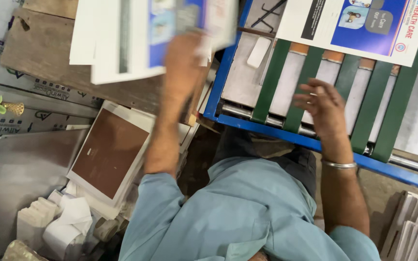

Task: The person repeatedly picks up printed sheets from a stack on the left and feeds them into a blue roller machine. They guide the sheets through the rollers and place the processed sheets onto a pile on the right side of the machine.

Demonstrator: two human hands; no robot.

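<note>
My left hand point(185, 60) is raised at the upper middle and grips a blurred stack of white printed sheets point(136, 38) with blue panels, held over a wooden board. My right hand point(322, 104) hovers with spread fingers over the green belts point(276, 77) of a blue-framed conveyor machine point(218, 82), holding nothing. A printed sheet point(359, 26) with a blue panel lies on the belts at the upper right, beyond my right hand. A metal bangle sits on my right wrist.
A stack of white sheets topped with a brown card point(110, 152) lies at the left. A grey metal plate point(22, 179), folded white paper pieces point(66, 224) and a wooden board point(49, 53) are further left. More stacked sheets point(414, 232) sit at the lower right.
</note>
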